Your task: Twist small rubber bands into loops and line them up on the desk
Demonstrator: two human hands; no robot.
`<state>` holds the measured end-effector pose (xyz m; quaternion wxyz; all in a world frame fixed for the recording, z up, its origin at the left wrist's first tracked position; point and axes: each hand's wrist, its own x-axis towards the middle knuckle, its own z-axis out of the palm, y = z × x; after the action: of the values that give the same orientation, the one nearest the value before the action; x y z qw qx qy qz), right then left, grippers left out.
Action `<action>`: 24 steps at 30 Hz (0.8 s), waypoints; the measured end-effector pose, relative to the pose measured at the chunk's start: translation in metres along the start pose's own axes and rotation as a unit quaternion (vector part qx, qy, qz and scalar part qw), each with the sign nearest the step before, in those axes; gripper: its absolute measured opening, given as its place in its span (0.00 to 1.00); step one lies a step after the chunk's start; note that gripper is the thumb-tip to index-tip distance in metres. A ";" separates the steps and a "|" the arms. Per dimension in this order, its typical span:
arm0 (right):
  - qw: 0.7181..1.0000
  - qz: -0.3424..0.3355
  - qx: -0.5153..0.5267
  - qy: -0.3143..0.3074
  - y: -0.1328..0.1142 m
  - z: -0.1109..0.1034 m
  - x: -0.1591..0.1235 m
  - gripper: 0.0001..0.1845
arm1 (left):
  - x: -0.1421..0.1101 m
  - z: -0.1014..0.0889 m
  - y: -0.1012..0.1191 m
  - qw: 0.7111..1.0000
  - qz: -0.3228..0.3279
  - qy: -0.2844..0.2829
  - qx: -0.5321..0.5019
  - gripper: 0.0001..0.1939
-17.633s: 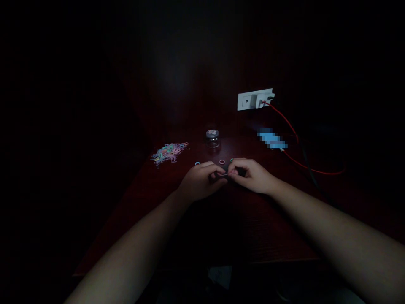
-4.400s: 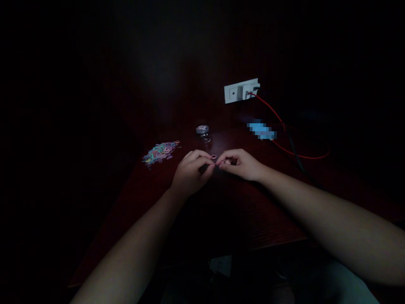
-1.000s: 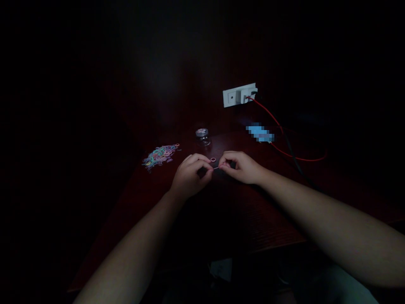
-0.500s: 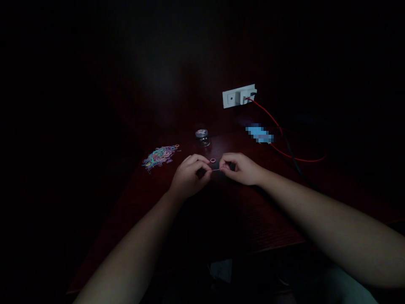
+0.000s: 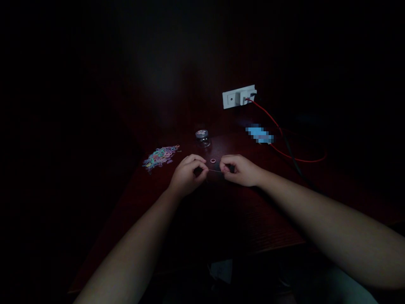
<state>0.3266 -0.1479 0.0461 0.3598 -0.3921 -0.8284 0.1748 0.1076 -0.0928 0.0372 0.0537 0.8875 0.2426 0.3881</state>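
Note:
Between my two hands a thin rubber band (image 5: 215,171) is stretched taut, just above the dark table. My left hand (image 5: 189,174) pinches one end between thumb and index finger, its other fingers curled loosely. At the other end, my right hand (image 5: 239,169) is closed on the band, the fingers bent toward the thumb. A small pink ring-shaped band (image 5: 213,161) lies on the table just beyond the stretched one. To the left of my left hand is a pile of coloured rubber bands (image 5: 160,157).
A small clear jar with a lid (image 5: 201,137) stands behind my hands. A white wall socket (image 5: 232,99) holds a plug with a red cable (image 5: 268,113). A blurred-out blue object (image 5: 259,133) lies at the right, near a dark cable (image 5: 291,157). The surroundings are very dark.
My hands have drawn slightly apart, and the band between them is longer and thinner. The pink ring, the pile and the jar have stayed in place.

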 end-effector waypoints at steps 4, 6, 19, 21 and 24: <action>1.000 0.010 0.001 -0.008 0.000 0.000 0.000 0.06 | 0.000 0.000 -0.003 1.000 -0.004 0.000 0.003 0.02; 1.000 0.011 0.001 -0.008 -0.001 0.000 0.000 0.06 | -0.001 0.000 -0.003 1.000 -0.006 -0.001 0.004 0.02; 1.000 0.002 0.006 -0.015 0.002 -0.001 0.000 0.05 | 0.000 0.003 -0.005 1.000 -0.015 0.004 0.008 0.02; 1.000 0.002 0.009 -0.015 0.001 -0.001 0.000 0.06 | 0.000 0.003 -0.005 1.000 -0.023 0.013 0.010 0.01; 1.000 0.000 0.011 -0.017 0.001 -0.001 0.001 0.07 | 0.001 0.003 -0.005 0.998 -0.042 0.028 0.021 0.01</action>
<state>0.3272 -0.1471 0.0463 0.3500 -0.3854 -0.8322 0.1906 0.1084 -0.0878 0.0338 0.0439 0.8661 0.2893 0.4054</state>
